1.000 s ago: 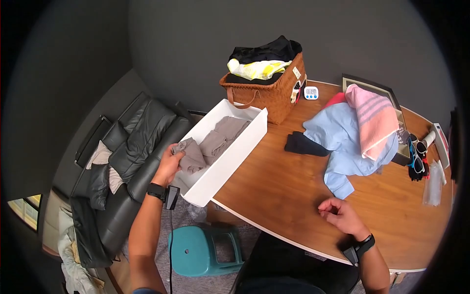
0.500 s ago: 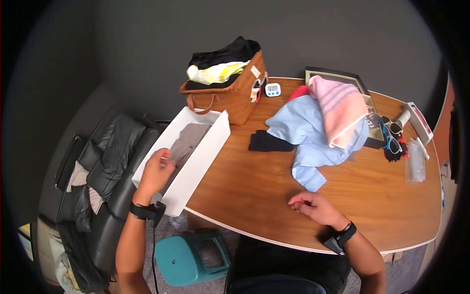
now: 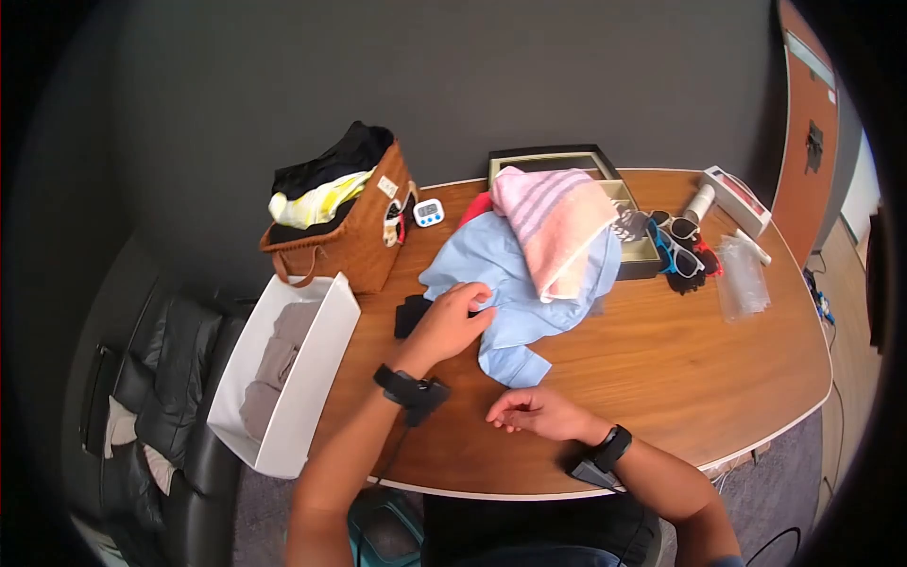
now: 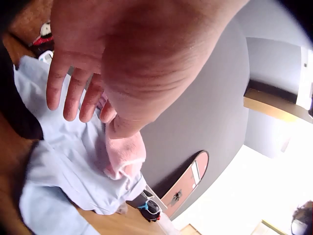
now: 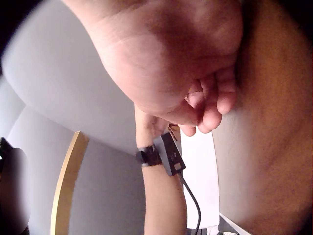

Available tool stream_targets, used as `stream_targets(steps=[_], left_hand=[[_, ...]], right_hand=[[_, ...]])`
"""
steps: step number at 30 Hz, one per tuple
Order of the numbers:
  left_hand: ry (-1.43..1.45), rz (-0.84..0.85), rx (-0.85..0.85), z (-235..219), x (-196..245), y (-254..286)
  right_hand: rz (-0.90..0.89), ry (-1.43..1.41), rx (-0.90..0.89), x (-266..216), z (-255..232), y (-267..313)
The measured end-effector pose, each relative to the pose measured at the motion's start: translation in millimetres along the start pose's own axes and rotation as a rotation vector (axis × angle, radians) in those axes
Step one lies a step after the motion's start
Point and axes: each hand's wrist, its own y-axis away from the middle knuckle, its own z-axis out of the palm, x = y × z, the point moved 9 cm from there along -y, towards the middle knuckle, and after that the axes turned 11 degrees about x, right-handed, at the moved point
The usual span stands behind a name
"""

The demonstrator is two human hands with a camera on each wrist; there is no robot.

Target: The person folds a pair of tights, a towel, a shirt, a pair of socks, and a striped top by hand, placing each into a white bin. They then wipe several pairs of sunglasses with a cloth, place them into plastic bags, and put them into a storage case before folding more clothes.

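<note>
On the worktop (image 3: 661, 369), the light-blue shirt (image 3: 518, 307) lies at two o'clock from the left hand's grip (image 3: 452, 324), slack-fingered and empty, and at twelve o'clock from the right hand's grip (image 3: 546, 415), loosely curled and empty.

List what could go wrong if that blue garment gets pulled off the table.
The pink striped towel lies on top of the blue garment, so a tug might drag it along. The white bin seems to jut past the edge of the table, so a bump from the left hand or forearm might tip it.
</note>
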Motion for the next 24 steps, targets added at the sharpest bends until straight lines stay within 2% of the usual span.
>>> stream_targets(steps=[4,9,11,13,14,17,18,19,21,24], left_hand=[[0.026,-0.044,0.063,40.3,31.7,-36.5],[-0.1,0.087,0.139,67.3,41.1,-64.3],[-0.177,0.133,0.231,60.5,31.7,-77.9],[0.0,0.092,0.341,31.2,51.2,-76.9],[0.137,0.13,0.375,21.7,55.5,-77.6],[0.184,0.155,0.334,8.1,82.7,-75.0],[0.119,0.093,0.219,15.6,88.9,-72.4],[0.126,0.099,0.222,21.2,91.0,-70.4],[-0.263,0.283,0.259,45.0,99.3,-62.6],[-0.353,0.299,0.243,66.9,81.0,-66.5]], right_hand=[[-0.035,-0.071,-0.021,1.9,0.2,-3.7],[0.025,-0.013,-0.032,-2.7,-2.3,-2.8],[0.008,-0.036,-0.023,0.2,-5.1,-4.9],[-0.022,-0.037,0.022,-1.4,-11.8,-5.4],[-0.042,-0.049,0.07,-7.1,-17.6,-6.1],[-0.091,-0.118,0.155,-6.8,-24.7,-11.3],[-0.078,-0.136,0.154,-5.7,-24.9,-12.5],[-0.069,-0.151,0.153,-5.8,-26.2,-13.8],[-0.073,-0.131,0.15,-2.6,-25.0,-14.6],[-0.078,-0.139,0.123,1.1,-26.5,-13.7]])
